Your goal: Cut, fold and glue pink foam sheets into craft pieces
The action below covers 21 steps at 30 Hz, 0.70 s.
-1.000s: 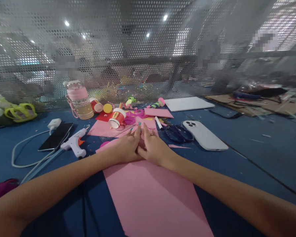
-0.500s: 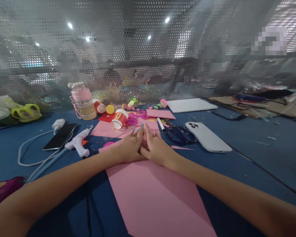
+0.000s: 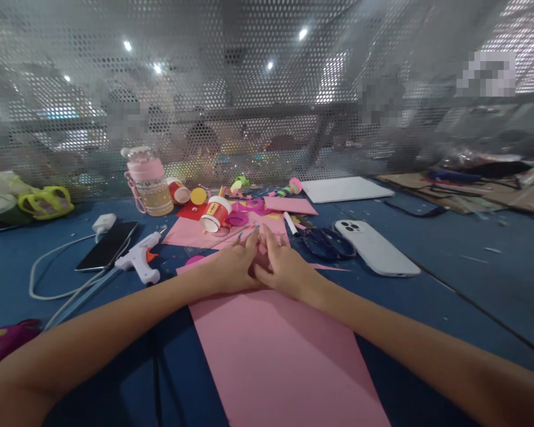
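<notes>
Pink paper [image 3: 276,356] on blue table [image 3: 449,279] w/ mesh wall [image 3: 267,89] behind; left hand [image 3: 234,268] & right hand [image 3: 285,270] press flat, unclenched.

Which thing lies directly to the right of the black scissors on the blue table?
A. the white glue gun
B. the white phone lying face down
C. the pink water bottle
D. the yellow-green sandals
B: the white phone lies face down, camera lenses showing, just right of the black scissors, while the glue gun, the water bottle and the sandals are all on the left side of the table.
</notes>
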Tool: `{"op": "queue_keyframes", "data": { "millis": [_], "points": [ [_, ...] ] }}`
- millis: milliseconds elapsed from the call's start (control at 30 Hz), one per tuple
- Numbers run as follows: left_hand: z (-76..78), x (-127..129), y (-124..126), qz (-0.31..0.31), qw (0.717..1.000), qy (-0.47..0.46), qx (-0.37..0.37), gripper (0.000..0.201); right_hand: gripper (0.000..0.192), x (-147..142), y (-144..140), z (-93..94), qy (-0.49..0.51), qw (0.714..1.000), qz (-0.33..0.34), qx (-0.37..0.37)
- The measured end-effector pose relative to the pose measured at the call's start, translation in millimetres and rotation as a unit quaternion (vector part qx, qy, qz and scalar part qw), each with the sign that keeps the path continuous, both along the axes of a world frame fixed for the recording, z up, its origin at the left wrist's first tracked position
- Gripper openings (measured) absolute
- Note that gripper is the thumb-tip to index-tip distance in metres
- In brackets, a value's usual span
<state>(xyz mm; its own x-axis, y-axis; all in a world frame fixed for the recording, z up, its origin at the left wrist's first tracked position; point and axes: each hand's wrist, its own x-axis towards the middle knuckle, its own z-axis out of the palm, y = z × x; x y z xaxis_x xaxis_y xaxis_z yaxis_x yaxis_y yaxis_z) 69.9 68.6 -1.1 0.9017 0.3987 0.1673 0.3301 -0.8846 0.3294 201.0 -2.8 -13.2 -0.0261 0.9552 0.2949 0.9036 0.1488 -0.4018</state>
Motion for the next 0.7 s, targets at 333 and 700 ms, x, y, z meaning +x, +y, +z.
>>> {"op": "queue_keyframes", "data": {
  "millis": [333, 700],
  "points": [
    [6.1, 0, -10, 0.022, 1.000, -0.002, 0.017, 0.087, 0.075, -1, -1, 0.8, -0.002, 1.000, 0.005, 0.010],
    [47.3, -15, 28, 0.012, 0.995, 0.077, -0.068, 0.080, 0.082, -5, -4, 3.7, -0.043, 0.999, 0.002, 0.008]
  ]
}}
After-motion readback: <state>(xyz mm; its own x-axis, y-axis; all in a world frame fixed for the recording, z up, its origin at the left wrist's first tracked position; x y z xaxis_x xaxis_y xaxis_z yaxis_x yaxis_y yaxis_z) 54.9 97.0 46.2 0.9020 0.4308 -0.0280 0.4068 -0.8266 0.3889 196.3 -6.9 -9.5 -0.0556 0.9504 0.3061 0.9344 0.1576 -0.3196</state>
